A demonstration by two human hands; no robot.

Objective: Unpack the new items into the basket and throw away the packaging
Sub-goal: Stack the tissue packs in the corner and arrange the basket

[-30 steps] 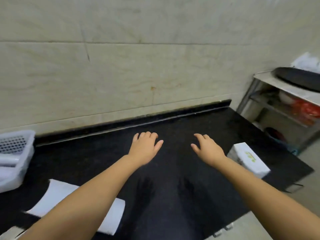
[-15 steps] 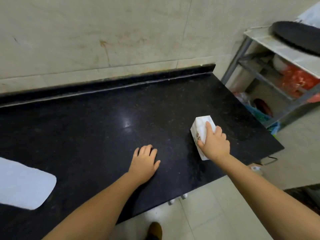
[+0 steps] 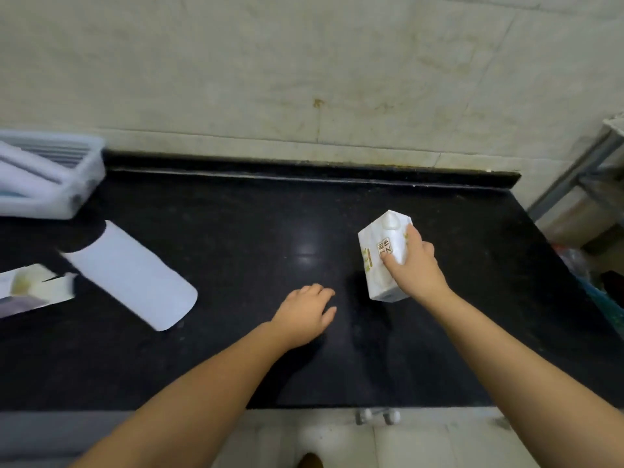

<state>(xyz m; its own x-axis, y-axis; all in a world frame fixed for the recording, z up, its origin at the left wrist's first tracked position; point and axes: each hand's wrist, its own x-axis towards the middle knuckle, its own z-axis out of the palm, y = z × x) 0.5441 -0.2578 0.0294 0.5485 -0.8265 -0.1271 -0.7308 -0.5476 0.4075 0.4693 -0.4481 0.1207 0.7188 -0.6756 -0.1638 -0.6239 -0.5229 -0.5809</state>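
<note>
- Right hand [image 3: 416, 269] gripped a white printed carton [image 3: 385, 256], thumb on the front face and fingers wrapped round the far side. The carton stood tilted, top leaning away toward the wall; whether its base touched the surface could not be told.
- Left hand [image 3: 305, 314] was palm-down on or just above the black countertop [image 3: 256, 231], fingers loosely curled and holding nothing, just left of the carton and apart from it.
- White plastic basket [image 3: 72, 184] sat at the far-left corner of the countertop, close to the raised back edge [image 3: 304, 168] along the tiled wall [image 3: 304, 69]. White items lay inside it; blurred, kind not determinable.
- A flat white sheet with rounded corner [image 3: 131, 273] lay diagonally just in front of the basket. An opened box [image 3: 33, 292] lay at the left picture edge, touching or overlapping the sheet's near-left side; blur prevented telling which.
- Open surface: a wide bare band of countertop ran from the sheet to the carton, and from the back edge to the front edge.
- Front edge of the countertop crossed low in the view, both forearms passing over it; pale floor tiles [image 3: 422, 444] showed below.
- Right end of the countertop stopped near a metal shelf frame [image 3: 574, 170]; the carton was well inside that edge.
</note>
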